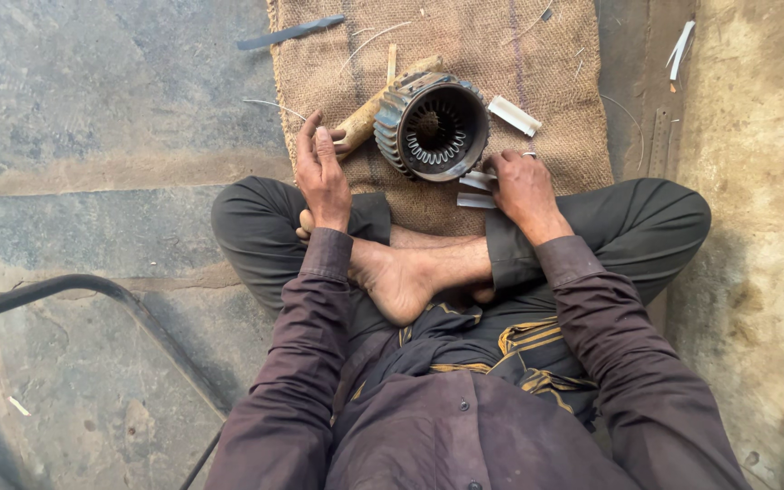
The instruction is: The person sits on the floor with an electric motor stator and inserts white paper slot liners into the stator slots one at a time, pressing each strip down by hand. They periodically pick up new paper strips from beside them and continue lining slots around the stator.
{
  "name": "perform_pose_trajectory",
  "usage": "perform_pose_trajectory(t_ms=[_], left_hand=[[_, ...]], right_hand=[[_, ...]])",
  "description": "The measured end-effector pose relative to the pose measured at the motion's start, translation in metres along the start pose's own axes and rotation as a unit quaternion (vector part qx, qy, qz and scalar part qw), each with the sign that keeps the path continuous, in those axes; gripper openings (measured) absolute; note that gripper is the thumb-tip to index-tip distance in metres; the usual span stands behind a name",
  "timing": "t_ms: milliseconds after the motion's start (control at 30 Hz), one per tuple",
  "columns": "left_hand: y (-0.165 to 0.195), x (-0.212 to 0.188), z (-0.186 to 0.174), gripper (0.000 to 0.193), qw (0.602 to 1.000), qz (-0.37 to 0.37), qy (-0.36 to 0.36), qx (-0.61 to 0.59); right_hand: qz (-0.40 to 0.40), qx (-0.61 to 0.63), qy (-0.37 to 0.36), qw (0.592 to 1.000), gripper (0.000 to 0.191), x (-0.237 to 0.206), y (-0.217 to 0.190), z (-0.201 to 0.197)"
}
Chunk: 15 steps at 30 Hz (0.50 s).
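A round finned metal motor stator [431,124] lies on a burlap mat [546,73], its open bore facing up with slots around the inside. My left hand [321,172] rests just left of it, fingers loosely spread, touching the end of a wooden stick [369,111] that runs under the stator. My right hand [524,186] sits at the stator's lower right, fingers closed on white paper strips [475,189]. I sit cross-legged with bare feet [401,272] behind the stator.
Another folded white strip [514,115] lies right of the stator. A dark flat blade [289,33] lies at the mat's top left. A black metal bar [83,290] curves at lower left. White scraps [681,47] rest near the rough wall on the right.
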<state>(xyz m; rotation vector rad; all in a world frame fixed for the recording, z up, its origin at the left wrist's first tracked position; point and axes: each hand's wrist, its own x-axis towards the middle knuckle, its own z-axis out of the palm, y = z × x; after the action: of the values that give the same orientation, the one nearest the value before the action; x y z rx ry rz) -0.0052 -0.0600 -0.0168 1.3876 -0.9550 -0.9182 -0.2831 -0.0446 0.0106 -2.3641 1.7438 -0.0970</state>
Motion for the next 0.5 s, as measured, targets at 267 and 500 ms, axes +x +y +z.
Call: perform_pose_trajectory(t_ms=[267, 500], left_hand=[[0.003, -0.002, -0.002, 0.047, 1.000, 0.001, 0.001, 0.014], [0.001, -0.001, 0.001, 0.047, 1.000, 0.004, -0.006, 0.007]], right_hand=[[0.095, 0.116, 0.011, 0.989, 0.013, -0.007, 0.009, -0.011], [-0.037, 0.022, -0.107, 0.993, 0.019, -0.003, -0.002, 0.000]])
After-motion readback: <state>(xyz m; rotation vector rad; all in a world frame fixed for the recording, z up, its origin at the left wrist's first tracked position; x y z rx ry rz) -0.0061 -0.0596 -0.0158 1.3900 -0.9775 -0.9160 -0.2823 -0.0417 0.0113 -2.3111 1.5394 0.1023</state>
